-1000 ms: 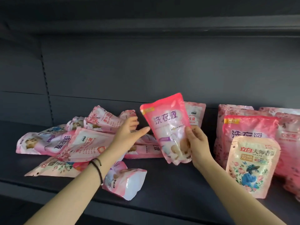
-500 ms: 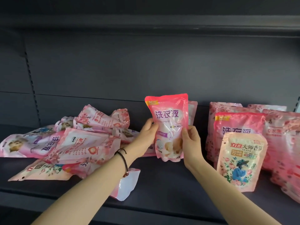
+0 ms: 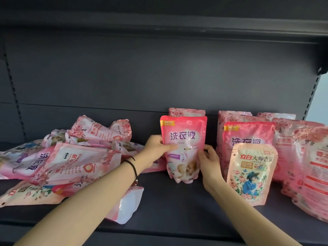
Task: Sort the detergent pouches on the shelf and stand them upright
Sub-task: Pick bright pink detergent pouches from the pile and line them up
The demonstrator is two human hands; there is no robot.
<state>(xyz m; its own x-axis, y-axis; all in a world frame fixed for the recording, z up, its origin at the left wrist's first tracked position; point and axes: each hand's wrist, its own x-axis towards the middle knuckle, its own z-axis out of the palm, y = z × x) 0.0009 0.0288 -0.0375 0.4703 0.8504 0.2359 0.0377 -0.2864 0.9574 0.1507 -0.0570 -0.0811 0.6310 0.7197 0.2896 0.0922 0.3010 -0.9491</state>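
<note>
Out to the left of the left hand, a heap of pouches [image 3: 71, 157] lies flat and crumpled on the shelf [image 3: 177, 210], none of them stood up yet. Under the left forearm a white-bottomed pouch [image 3: 127, 206] lies on its side close to the shelf's front edge, and I reckon a careless draw-back of that arm could sweep it off. The left hand [image 3: 158, 148] grips the left edge of the pink pouch [image 3: 183, 148], thumb laid across the front and fingers tucked behind. That pouch stands upright between the two hands with its base down at the shelf, though I cannot tell whether it bears its own weight. Just behind it the top of another pouch [image 3: 186, 111] peeps out. The right hand [image 3: 210, 162] holds the pouch's lower right edge, fingers curled round it. The bag looks soft, so if both hands let go before its base has spread, it may slump forward or lean sideways. Just right of the right wrist stands a floral pouch [image 3: 252, 174], with a second pink pouch [image 3: 248, 134] behind it and a row of pouches [image 3: 301, 157] further right. A brush from that wrist could tip the floral one over.
</note>
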